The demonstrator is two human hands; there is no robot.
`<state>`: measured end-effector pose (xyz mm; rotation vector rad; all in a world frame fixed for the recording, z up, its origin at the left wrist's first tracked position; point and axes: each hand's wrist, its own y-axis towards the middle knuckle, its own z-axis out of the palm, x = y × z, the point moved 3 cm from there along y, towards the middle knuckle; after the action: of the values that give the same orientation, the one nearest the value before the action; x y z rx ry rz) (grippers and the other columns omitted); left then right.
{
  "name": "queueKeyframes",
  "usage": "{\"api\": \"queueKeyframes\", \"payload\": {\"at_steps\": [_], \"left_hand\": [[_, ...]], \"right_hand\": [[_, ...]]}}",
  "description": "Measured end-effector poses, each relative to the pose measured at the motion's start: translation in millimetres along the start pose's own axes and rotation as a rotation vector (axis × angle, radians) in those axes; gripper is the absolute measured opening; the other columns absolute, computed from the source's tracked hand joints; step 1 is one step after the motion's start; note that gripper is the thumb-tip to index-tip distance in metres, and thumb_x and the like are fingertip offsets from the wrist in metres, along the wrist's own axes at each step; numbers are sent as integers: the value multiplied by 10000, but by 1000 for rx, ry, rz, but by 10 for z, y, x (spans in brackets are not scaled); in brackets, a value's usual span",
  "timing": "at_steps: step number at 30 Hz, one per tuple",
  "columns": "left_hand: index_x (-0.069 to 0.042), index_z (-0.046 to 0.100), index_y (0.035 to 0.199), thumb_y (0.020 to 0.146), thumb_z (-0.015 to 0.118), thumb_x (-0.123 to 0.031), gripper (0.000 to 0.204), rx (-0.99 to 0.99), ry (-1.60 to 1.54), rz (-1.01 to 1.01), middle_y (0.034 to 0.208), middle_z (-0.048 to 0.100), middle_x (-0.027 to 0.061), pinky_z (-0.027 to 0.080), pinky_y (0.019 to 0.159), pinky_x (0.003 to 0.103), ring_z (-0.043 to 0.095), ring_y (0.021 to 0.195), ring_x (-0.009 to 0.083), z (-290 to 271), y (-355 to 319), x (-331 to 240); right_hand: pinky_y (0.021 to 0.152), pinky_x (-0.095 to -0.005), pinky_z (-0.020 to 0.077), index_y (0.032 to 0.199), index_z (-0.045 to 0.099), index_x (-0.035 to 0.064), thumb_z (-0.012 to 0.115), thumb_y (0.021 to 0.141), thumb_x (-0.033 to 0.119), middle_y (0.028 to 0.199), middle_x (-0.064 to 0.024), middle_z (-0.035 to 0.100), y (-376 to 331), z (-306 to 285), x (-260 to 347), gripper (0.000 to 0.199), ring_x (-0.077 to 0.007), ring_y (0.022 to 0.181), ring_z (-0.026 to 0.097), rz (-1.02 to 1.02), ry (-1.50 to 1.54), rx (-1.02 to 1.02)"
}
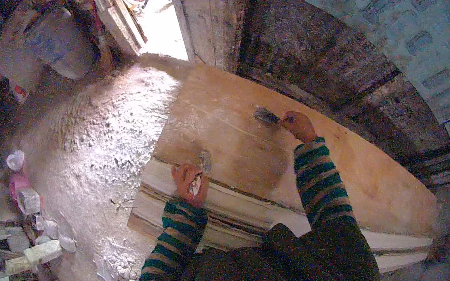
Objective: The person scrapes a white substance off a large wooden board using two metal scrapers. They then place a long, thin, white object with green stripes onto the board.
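A broad plywood board (221, 112) lies before me, its surface streaked and darker in the middle. My right hand (298, 126) is closed around the handle of a putty knife (265, 115), whose dark blade meets or hovers just above the board; I cannot tell which. Near the board's close edge, my left hand (189, 182) is closed on a small scraper (204, 160) with a greyish, smeared blade. Something pale with a reddish mark (195, 185) shows between that hand's fingers, too small to name.
Long whitish wooden strips (235, 206) lie along the board's near side. Rough floor (101, 130) stretches left, brightly lit from a doorway (161, 28). Small containers and blocks (43, 252) clutter the far left. A large pale bucket (62, 42) stands at the back; a dark wall (315, 40) rises right.
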<state>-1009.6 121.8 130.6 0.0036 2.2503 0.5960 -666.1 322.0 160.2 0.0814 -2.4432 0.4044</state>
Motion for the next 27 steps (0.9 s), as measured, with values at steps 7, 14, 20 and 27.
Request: {"api": "queueKeyframes", "payload": {"at_steps": [7, 14, 20, 27], "left_hand": [[-146, 643, 912, 679, 735, -77, 260, -77, -9, 41, 990, 589, 93, 259, 1047, 548, 568, 990, 280, 3, 58, -88], [-145, 621, 909, 694, 728, -82, 248, -42, -46, 36, 920, 614, 68, 253, 1040, 547, 576, 900, 268, -23, 63, 0], [-155, 619, 896, 712, 716, -87, 219, -45, -34, 22, 897, 625, 59, 256, 1035, 541, 578, 893, 261, -55, 165, -134], [-138, 623, 875, 726, 710, -72, 185, -43, -117, -56, 865, 630, 59, 323, 1005, 504, 576, 897, 258, 114, 129, 29]], "right_hand": [[564, -363, 475, 872, 675, 43, 666, 800, 342, 733, -110, 636, 39, -27, -260, 308, -244, 627, 605, -35, -40, -66], [716, -411, 498, 915, 697, 66, 643, 810, 329, 835, -130, 673, 671, 810, 915, 289, -276, 771, 643, -515, 96, -41], [725, -455, 497, 949, 666, 78, 628, 816, 381, 866, -144, 665, 299, 868, 1483, 333, -348, 809, 632, -551, -191, -48], [650, -458, 487, 865, 622, 92, 612, 835, 402, 816, -147, 638, -1289, -81, 85, 311, -367, 781, 612, -36, -315, -212]]}}
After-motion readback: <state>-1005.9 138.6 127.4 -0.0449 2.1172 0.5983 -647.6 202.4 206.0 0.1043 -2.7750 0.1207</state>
